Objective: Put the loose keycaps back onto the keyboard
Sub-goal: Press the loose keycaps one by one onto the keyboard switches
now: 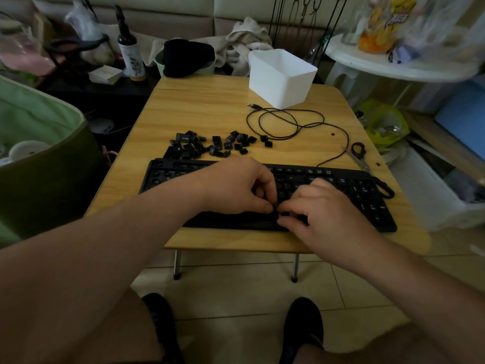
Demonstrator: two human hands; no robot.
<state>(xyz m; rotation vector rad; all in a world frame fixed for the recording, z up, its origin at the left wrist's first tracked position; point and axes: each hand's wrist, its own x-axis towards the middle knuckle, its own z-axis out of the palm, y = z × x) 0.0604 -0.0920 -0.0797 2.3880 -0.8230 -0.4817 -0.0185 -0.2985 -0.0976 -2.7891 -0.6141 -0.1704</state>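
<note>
You are sitting in a cluttered home living room: a cushioned sofa (183, 19) is lining the back wall, crumpled clothes (246, 40) are lying on it, and a low folding table (210, 106) is standing on tiled floor (236, 298).

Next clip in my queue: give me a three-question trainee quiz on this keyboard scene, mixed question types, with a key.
1. True or false: the loose keycaps lie in front of the keyboard, nearer the person.
2. What do both hands, left and right, meet over?
A. white bin
B. middle of the keyboard
C. scissors
3. Fill in: the keyboard's cable lies coiled in front of the white ____.

Key: 1 false, they lie behind it; 2 B; 3 bin.
</note>
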